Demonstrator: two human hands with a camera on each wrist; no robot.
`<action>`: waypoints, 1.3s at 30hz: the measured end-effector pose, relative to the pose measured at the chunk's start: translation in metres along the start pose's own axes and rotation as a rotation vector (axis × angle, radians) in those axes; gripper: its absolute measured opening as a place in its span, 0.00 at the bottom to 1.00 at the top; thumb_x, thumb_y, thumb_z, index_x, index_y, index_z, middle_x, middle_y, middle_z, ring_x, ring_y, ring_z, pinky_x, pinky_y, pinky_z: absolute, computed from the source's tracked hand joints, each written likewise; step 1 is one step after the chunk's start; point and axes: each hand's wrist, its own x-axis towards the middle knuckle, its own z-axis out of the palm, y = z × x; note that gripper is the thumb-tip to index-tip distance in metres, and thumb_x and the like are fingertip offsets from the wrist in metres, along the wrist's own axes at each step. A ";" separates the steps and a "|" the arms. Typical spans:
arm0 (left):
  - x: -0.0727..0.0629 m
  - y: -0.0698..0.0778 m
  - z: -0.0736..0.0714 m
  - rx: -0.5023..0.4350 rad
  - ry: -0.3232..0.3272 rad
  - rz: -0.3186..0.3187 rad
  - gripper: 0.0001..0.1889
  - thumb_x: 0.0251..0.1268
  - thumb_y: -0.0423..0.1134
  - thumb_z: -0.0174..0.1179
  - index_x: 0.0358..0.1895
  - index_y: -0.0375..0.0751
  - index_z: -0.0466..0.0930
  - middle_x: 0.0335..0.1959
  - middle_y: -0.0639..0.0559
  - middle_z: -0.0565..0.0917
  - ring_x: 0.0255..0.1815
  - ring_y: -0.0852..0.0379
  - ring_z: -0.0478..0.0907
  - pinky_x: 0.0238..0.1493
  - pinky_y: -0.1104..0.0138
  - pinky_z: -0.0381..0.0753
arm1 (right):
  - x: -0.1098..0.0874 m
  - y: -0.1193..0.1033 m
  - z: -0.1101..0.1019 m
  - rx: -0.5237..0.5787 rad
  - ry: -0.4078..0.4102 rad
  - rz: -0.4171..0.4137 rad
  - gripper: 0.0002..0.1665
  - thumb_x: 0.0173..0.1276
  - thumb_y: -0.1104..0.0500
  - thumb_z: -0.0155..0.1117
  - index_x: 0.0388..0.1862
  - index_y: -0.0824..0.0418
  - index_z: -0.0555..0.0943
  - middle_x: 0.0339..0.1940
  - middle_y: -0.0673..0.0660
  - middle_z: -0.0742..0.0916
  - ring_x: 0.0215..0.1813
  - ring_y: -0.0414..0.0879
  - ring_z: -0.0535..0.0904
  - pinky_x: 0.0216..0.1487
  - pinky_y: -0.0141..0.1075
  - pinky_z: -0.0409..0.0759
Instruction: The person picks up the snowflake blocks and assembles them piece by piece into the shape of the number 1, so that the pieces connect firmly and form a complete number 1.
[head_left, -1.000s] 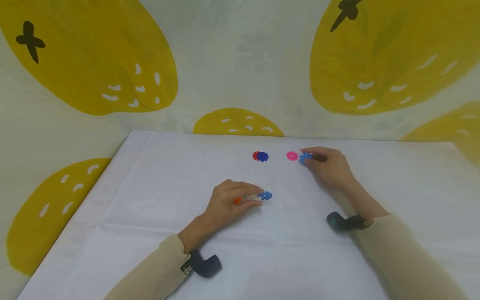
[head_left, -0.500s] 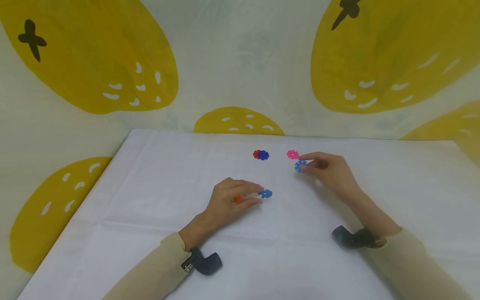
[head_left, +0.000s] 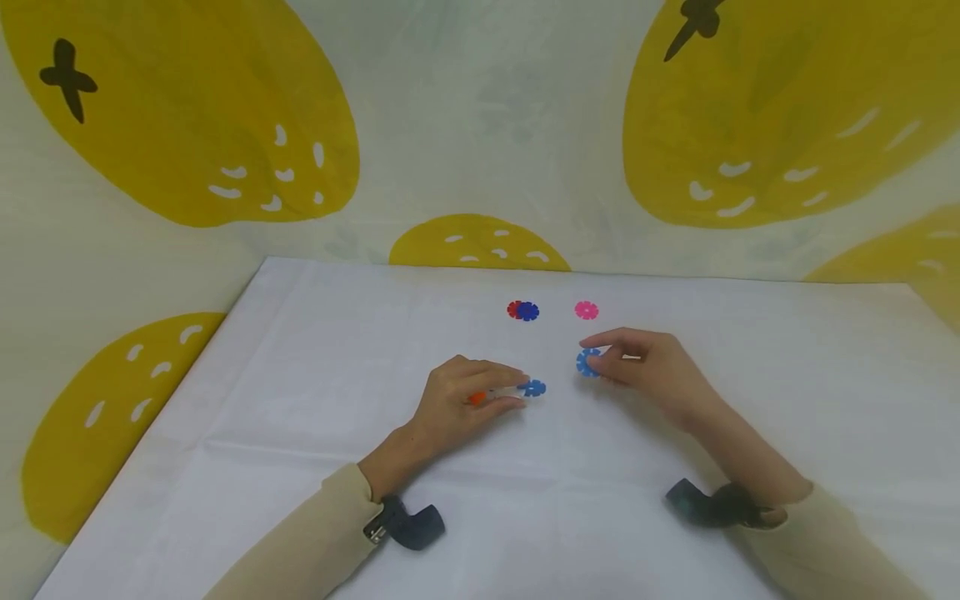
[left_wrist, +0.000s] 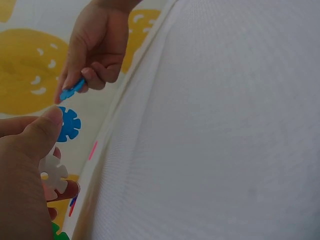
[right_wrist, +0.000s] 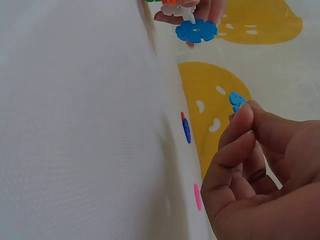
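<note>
My left hand (head_left: 446,400) pinches a short chain of joined snowflake discs above the white table. A blue disc (left_wrist: 71,125) forms its outer end, followed by a white disc (left_wrist: 57,174). An orange disc (head_left: 477,398) and a green disc (left_wrist: 59,234) show deeper in the hand, partly hidden by fingers. Between thumb and fingers, my right hand (head_left: 660,371) pinches a single light blue snowflake disc (head_left: 587,362). It is held to the right of the chain's blue end, and in the head view a gap separates the two.
Toward the back of the white table (head_left: 315,350) lie a red disc (head_left: 513,309) and a dark blue disc (head_left: 529,311) that overlaps it. A pink disc (head_left: 587,310) lies to their right. A cloth with yellow fruit prints (head_left: 480,242) hangs behind the table.
My right hand has carried the light blue disc away from beside the pink disc, toward me and to the left, nearer the chain. My left hand has stayed almost still.
</note>
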 end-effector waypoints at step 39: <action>-0.001 -0.002 0.000 -0.034 -0.009 0.044 0.18 0.46 0.38 0.75 0.44 0.40 0.86 0.42 0.54 0.86 0.46 0.63 0.82 0.39 0.73 0.74 | -0.012 -0.004 0.027 0.176 -0.233 -0.029 0.24 0.65 0.49 0.65 0.58 0.56 0.79 0.27 0.60 0.85 0.34 0.54 0.82 0.39 0.36 0.78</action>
